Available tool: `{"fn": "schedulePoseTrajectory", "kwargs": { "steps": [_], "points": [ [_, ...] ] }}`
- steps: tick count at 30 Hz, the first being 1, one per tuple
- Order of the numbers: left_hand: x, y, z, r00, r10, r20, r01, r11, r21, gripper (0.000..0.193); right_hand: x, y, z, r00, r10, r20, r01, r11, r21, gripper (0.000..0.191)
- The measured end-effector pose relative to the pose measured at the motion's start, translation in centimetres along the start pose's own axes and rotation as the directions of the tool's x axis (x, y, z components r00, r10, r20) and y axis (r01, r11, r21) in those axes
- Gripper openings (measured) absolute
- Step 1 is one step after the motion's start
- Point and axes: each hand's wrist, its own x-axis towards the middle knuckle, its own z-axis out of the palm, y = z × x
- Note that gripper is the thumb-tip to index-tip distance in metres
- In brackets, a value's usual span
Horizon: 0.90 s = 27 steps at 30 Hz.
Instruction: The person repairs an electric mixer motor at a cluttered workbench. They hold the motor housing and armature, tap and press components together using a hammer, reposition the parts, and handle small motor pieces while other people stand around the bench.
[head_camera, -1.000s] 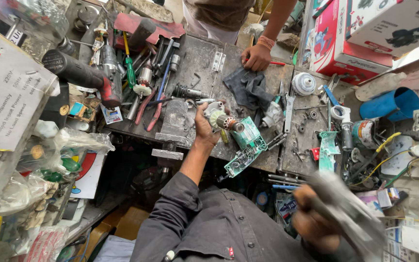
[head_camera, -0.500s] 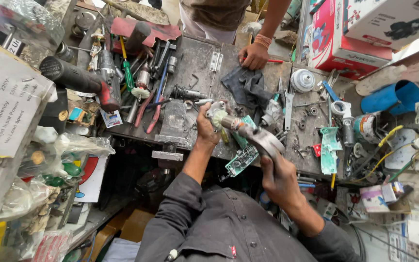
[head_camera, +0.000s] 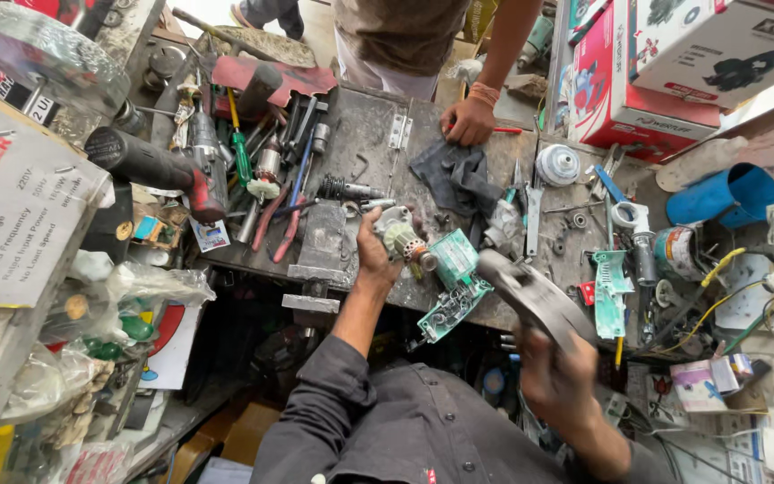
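Here, left hand (head_camera: 374,260) closes on a motor armature (head_camera: 402,240) at the tabletop (head_camera: 360,134) front edge, beside a green housing (head_camera: 454,260). Right hand (head_camera: 557,381) grips a grey tool (head_camera: 530,296), blurred. Another person's hand (head_camera: 468,121) rests opposite.

Bright daylight, wide-angle distortion, slight motion blur

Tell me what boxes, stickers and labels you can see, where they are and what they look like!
Red and white box: top right, behind the bench, rectangular, tool picture on its side.
White box: top right corner, black tool picture.
Grey-white box: left edge, blue and black print.
Small card: bench's left edge, white with blue.
Round tin: right side, label in white and orange.
Paper sign: under the bench, left, white and red.
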Motion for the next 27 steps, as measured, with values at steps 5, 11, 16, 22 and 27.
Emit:
{"fn": "schedulePoseTrajectory", "kwargs": {
  "steps": [5,11,16,22,27],
  "points": [
    [0.0,0.0,0.2,1.0,-0.016,-0.026,0.015,1.0,-0.004,0.059,-0.8,3.1,1.0,0.947,-0.319,0.041,0.321,0.933,-0.161,0.02],
    [0.4,0.2,0.4,1.0,0.012,-0.013,-0.012,1.0,0.006,0.058,0.5,0.6,0.2,1.0,-0.02,0.016,0.02,0.999,-0.031,0.017],
    [0.3,-0.6,0.3,0.996,-0.029,-0.087,0.028,0.999,-0.019,0.057,1.1,-2.4,-0.9,0.978,-0.175,-0.116,0.186,0.978,0.094,0.017],
    [0.6,-0.8,0.0,0.996,-0.04,-0.083,0.039,0.999,-0.008,0.053,3.9,-3.0,1.4,0.996,-0.038,0.079,0.044,0.997,-0.071,0.017],
    [0.9,-0.3,-0.3,0.994,-0.017,-0.112,0.017,1.0,-0.002,0.054,2.9,-1.6,0.6,0.992,-0.123,0.041,0.125,0.99,-0.065,0.015]
  ]
}}
